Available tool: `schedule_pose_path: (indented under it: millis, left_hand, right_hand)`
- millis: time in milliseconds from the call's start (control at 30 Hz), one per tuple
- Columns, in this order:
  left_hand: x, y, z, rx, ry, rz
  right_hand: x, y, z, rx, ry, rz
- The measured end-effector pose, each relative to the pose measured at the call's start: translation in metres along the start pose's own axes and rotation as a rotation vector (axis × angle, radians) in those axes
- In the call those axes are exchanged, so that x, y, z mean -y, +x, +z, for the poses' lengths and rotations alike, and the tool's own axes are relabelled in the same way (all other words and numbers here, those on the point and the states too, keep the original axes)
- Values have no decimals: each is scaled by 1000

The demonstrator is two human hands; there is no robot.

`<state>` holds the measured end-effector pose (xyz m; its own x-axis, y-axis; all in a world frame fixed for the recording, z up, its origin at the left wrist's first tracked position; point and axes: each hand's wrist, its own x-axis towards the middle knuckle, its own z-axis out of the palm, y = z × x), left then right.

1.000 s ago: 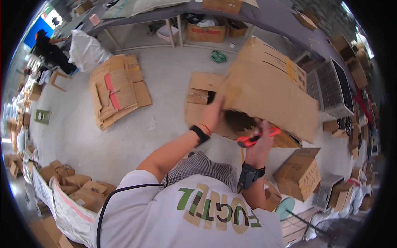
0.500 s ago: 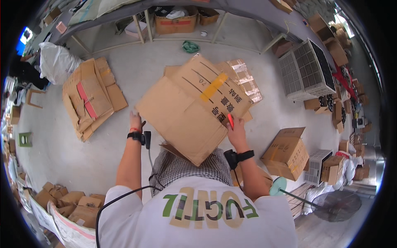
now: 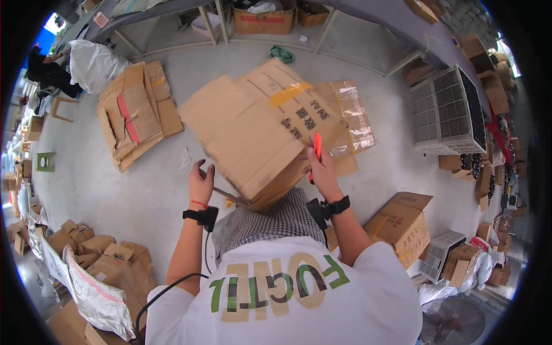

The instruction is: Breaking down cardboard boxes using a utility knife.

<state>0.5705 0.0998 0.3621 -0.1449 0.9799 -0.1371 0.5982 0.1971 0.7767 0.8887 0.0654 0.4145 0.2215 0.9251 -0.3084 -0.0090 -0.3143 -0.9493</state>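
- OK so our big box point(image 3: 238, 129) is right in front of us, tilted over the floor point(image 3: 149, 198). Looks like it's got some depth left, so we'd call it not flat yet.
- Our left hand point(image 3: 200, 187) is half open, fingers curled, just beside the box's near left edge. Can't see it gripping anything.
- Our right hand point(image 3: 325, 175) is closed around a red cutter point(image 3: 317, 146), by the box's right side.
- Flat already, far as we can tell: the cardboard stack point(image 3: 132, 118) off to the left, plus the taped cardboard point(image 3: 352, 115) poking out behind our box.
- Not flat: the open carton point(image 3: 399, 223) on our right. There's also a carton heap point(image 3: 109, 256) lower left, too jumbled for us to judge.
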Motion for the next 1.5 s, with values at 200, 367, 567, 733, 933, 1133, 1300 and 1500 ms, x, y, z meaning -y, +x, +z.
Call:
schedule_pose_path:
  millis: [200,367,567,733,933,1133,1300,1500]
  left_hand:
    - [92,3,-4,-15,-38,-385]
    - [-25,-33,40,-159,-3,-223]
    - [24,-58,36,-178,-180,-459]
    - [43,-78,13,7,-400,-505]
    - [36,-105,8,58,-465,-550]
    - [35,-119,10,25,-498,-531]
    - [32,-116,5,49,-489,-544]
    - [37,-120,5,39,-504,-552]
  right_hand:
    - [21,37,-37,152,168,239]
    - [-6,32,-58,300,74,300]
    - [30,45,-100,553,234,227]
    - [21,88,-101,382,-266,-32]
    - [50,108,-62,310,-816,-349]
    - [43,109,-59,360,-792,-395]
    - [43,101,-54,362,-843,-427]
    - [45,91,-52,365,-1031,-418]
